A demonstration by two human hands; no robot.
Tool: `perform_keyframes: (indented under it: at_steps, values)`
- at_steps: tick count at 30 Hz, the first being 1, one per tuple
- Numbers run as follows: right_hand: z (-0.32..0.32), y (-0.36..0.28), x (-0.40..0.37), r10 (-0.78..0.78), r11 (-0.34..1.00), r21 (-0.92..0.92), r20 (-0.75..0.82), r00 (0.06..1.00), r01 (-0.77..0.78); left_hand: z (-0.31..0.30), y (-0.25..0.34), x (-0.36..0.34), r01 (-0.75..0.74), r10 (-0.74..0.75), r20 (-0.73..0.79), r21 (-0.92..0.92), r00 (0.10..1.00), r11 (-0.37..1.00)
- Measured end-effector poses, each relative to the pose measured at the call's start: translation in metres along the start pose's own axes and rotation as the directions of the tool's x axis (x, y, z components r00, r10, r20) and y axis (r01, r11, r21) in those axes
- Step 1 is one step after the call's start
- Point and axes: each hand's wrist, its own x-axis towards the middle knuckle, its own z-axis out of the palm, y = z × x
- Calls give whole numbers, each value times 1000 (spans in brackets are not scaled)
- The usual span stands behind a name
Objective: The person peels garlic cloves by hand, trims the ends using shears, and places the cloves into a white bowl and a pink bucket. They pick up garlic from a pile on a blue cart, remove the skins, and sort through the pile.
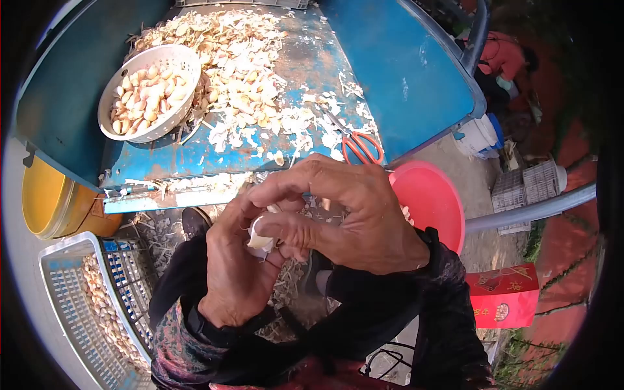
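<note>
Pale garlic (260, 242) sits between my two hands, above my lap. My left hand (233, 266) is cupped around it from the left, its fingers partly covered by the other hand. From the right, my right hand (354, 218) reaches over with bent fingers and presses its thumb against the garlic. Just beyond my hands, a blue metal work surface (302, 49) carries a heap of loose garlic and papery skins (237, 84). A white perforated basket (190, 97) full of garlic cloves stands on its left part. Scissors with orange handles (361, 147) lie near the right edge.
To the right is a pink basin (448, 201), partly behind my right hand. At the left are a yellow bucket (45, 195) and a grey crate (52, 279) holding cloves. A red printed packet (504, 305) lies at lower right. Another person (504, 55) is at upper right.
</note>
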Motion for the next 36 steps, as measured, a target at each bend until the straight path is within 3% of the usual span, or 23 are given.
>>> perform_keyframes:
  at_steps: [1, 2, 3, 4, 6, 7, 9, 13, 15, 17, 18, 20, 21, 23, 25, 27, 28, 29, 30, 32, 36]
  values:
    - [-5, 31, 14, 48, 997, 63, -114, 992, -41, -3, 2, 3, 0, 0, -4, -12, 1000, 1000]
    - [-15, 60, 34, 81, 995, -39, -266, 960, -95, -6, 3, 5, -10, 10, -17, 19, 1000, 1000]
    - [-29, 95, 52, 227, 967, -26, -356, 907, -253, -7, 3, 5, -22, 24, -31, 55, 999, 998]
    - [-43, 137, 68, 183, 930, -227, -396, 900, -289, -4, 2, 5, -27, 31, -77, 50, 997, 998]
    - [-62, 209, 88, 167, 854, -444, -260, 951, -271, -7, 1, 6, -22, 26, -68, 60, 997, 998]
    - [-63, 225, 93, 167, 858, -438, -255, 952, -268, -9, 1, 6, -9, 12, -53, 69, 999, 998]
    - [-56, 236, 103, 111, 829, -551, -7, 994, -96, -9, 2, 8, -4, 8, -73, 53, 997, 999]
    - [-55, 220, 103, 189, 740, -646, -67, 980, -187, -14, 1, 10, -40, 42, -31, 61, 999, 997]
    - [-55, 194, 93, 124, 789, -584, -151, 981, -190, -13, 0, 11, -63, 71, -96, 83, 993, 995]
    - [-53, 153, 76, 212, 925, -277, -190, 959, -259, -16, -2, 12, -51, 58, -76, 97, 995, 994]
    - [-51, 136, 67, 216, 924, -279, -184, 959, -262, -14, -3, 13, -70, 79, -84, 99, 993, 993]
    - [-47, 105, 55, 323, 946, 40, -11, 946, -322, -14, -4, 17, -102, 109, -66, 107, 992, 989]
    - [-43, 89, 51, 318, 947, 39, -7, 948, -318, -13, -5, 20, -108, 115, -66, 105, 991, 989]
    - [-33, 65, 46, 309, 879, 347, 105, 945, -326, -11, -9, 27, -106, 106, -99, -1, 989, 994]
    - [-34, 77, 59, 315, 846, 417, 113, 942, -333, -14, -10, 32, -106, 102, -97, -38, 990, 994]
    - [-41, 126, 79, 355, 933, 87, -56, 933, -349, -14, -9, 34, -87, 87, -60, 1, 994, 996]
    - [-41, 142, 87, 282, 932, -223, -54, 958, -287, -12, -9, 34, -78, 79, -87, 5, 993, 997]
    - [-40, 156, 94, 214, 837, -510, -30, 976, -199, -13, -9, 34, -81, 81, -88, 8, 993, 997]
    - [-38, 174, 99, 213, 838, -508, -30, 977, -199, -16, -10, 34, -58, 58, -69, 7, 996, 998]
    - [-31, 203, 106, 40, 828, -556, 183, 982, 70, -10, -8, 33, -25, 25, -114, 7, 993, 1000]
    - [-26, 203, 106, 146, 829, -558, 187, 971, -17, -15, -6, 34, -25, 25, -78, 4, 997, 1000]
